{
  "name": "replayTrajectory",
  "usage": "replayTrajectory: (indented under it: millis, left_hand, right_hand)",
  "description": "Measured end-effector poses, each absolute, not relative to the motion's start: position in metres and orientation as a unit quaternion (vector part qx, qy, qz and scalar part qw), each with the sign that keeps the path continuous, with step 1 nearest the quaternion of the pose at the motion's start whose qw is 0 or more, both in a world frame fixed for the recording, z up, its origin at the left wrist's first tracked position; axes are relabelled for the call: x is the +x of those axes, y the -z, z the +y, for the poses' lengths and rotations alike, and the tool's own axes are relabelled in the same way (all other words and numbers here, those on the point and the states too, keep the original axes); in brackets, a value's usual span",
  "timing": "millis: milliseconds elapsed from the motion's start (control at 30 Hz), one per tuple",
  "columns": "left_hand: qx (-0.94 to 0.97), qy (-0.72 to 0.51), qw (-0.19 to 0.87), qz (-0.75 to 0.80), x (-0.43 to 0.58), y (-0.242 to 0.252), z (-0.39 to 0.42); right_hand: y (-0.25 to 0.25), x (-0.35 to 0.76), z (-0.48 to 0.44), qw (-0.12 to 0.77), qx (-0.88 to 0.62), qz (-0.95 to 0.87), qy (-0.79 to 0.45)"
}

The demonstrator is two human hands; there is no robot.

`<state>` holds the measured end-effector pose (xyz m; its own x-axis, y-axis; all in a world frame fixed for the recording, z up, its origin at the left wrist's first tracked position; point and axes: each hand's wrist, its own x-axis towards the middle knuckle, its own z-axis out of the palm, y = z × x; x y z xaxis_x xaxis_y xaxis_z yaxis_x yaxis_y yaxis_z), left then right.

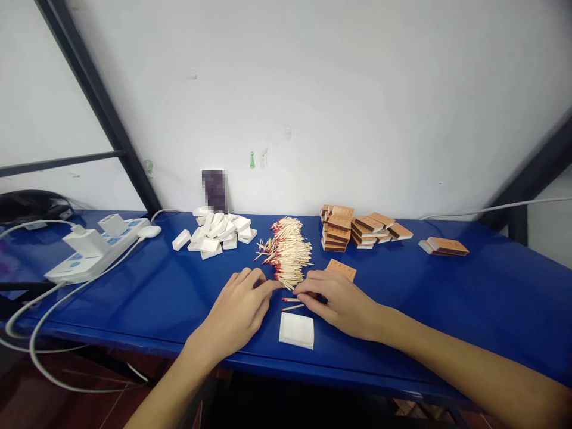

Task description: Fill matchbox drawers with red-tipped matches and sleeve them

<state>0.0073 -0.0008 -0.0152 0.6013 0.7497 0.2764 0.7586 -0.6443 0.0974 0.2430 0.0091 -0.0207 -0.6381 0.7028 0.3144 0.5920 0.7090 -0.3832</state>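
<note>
A long heap of red-tipped matches (288, 253) lies in the middle of the blue table. My left hand (243, 304) rests at its near left side, index finger stretched out to the match heads and the other fingers loosely bent. On the other side, my right hand (337, 301) has thumb and fingers drawn together at the plain ends of the nearest matches; what is between the fingertips is hidden. A few loose matches (292, 308) lie just below. Closer to me is a white matchbox tray (297, 330). Partly behind my right hand lies an orange matchbox sleeve (342, 270).
White matchbox trays (218, 232) are piled at the back left. Orange matchbox sleeves (339, 229) are stacked at the back right, with another matchbox sleeve (447, 246) farther right. A white power strip (102, 247) with cables occupies the left end. A wall stands behind the table.
</note>
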Motion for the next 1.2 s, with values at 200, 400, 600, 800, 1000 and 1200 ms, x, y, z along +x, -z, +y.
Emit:
replayTrajectory:
  millis: [200,400,600,800,1000,1200]
  left_hand:
    - [-0.899,0.141,0.016,-0.414,0.0083,0.0174,0.0006]
    - [-0.898,0.150,0.017,-0.414,0.0090,0.0171,0.0000]
    - [-0.899,0.154,0.007,-0.410,0.0090,0.0175,0.0002]
    - [-0.900,0.136,0.003,-0.414,0.0091,0.0167,0.0001]
    - [-0.903,0.141,-0.008,-0.407,0.0082,0.0178,0.0003]
    - [-0.908,0.155,-0.014,-0.390,0.0074,0.0181,0.0010]
  right_hand:
    - [0.0172,0.2431,0.0077,0.188,-0.381,-0.897,-0.121]
    - [0.0155,0.2427,0.0079,0.183,-0.369,-0.903,-0.125]
    - [0.0157,0.2426,0.0077,0.180,-0.372,-0.902,-0.124]
    - [0.0197,0.2440,0.0092,0.194,-0.385,-0.894,-0.121]
    - [0.0232,0.2448,0.0104,0.194,-0.394,-0.889,-0.129]
    - [0.0237,0.2459,0.0113,0.203,-0.383,-0.892,-0.131]
